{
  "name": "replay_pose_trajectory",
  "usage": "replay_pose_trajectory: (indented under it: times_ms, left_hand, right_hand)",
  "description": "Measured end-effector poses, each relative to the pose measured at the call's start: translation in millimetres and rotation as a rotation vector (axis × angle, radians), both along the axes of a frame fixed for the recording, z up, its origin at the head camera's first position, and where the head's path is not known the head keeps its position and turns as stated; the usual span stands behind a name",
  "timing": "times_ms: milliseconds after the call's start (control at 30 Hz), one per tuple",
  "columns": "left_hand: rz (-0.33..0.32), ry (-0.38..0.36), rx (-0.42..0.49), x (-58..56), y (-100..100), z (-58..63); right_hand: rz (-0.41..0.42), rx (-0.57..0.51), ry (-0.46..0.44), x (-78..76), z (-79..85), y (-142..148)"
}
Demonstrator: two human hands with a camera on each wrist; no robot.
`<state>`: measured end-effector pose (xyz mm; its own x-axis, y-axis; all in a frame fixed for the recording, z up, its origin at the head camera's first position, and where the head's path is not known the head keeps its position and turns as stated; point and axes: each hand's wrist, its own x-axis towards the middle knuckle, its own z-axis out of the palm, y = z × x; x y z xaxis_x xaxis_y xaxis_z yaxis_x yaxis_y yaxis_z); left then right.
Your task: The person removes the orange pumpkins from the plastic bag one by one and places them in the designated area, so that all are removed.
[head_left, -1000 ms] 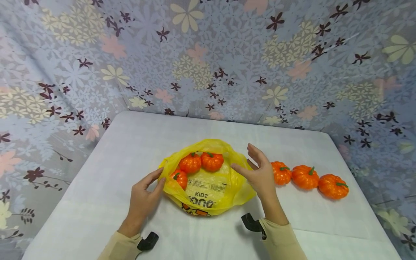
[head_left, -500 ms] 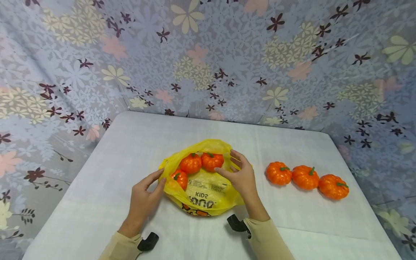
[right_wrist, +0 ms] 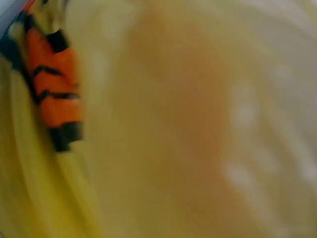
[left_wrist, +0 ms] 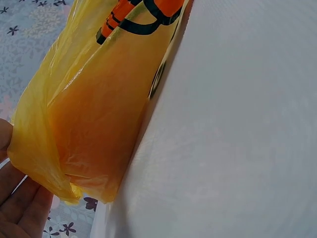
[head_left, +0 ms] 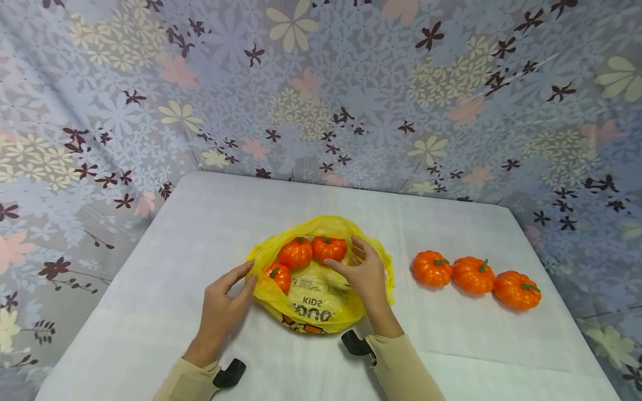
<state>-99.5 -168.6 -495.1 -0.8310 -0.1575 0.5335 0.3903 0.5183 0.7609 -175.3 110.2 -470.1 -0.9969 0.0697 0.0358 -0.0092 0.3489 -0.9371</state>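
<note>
A yellow plastic bag (head_left: pixel 373 278) lies with its mouth spread wide, printed with dark lettering inside. Within it sit three small orange toy pumpkins: the left pumpkin (head_left: pixel 277 277), the middle pumpkin (head_left: pixel 296 253) and the right pumpkin (head_left: pixel 328 250). My left hand (head_left: pixel 223 303) pinches the bag's left rim; the left wrist view shows thumb and fingers (left_wrist: pixel 25 198) at the plastic's edge. Inside the mouth, my right hand (head_left: pixel 368 278) has its fingers spread, thumb tip at the right pumpkin's lower edge. In the right wrist view, blurred yellow plastic hides that hand.
On the right of the white-covered table (head_left: pixel 150 289) stands a row of three more pumpkins: a near-bag one (head_left: pixel 431 269), a middle one (head_left: pixel 473 275) and an outer one (head_left: pixel 517 290). A floral curtain (head_left: pixel 321 100) hangs behind and along the sides.
My right hand has moved left from the bag's right rim into its mouth, up to the right pumpkin. The left hand stays on the left rim.
</note>
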Motion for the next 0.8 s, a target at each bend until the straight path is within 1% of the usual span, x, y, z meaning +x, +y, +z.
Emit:
replay_pose_trajectory:
  times_ms: [133, 367, 600, 800]
  left_hand:
    - [-0.003, 0.003, -0.004, -0.5, 0, -0.6]
    - [0.0, 0.032, -0.012, -1.3, -1, -1.2]
    - [-0.007, 0.012, -0.004, -1.1, -1, -2.4]
    - [-0.006, 0.001, 0.001, -1.2, -2, -2.9]
  right_hand:
    - [-0.013, 0.011, -0.006, -1.3, -4.8, -3]
    - [-0.019, 0.024, 0.007, -6.6, -14.5, -10]
    - [-0.035, 0.036, -0.008, -8.6, -21.5, -13]
    - [-0.018, 0.035, 0.026, -10.9, -26.4, -15]
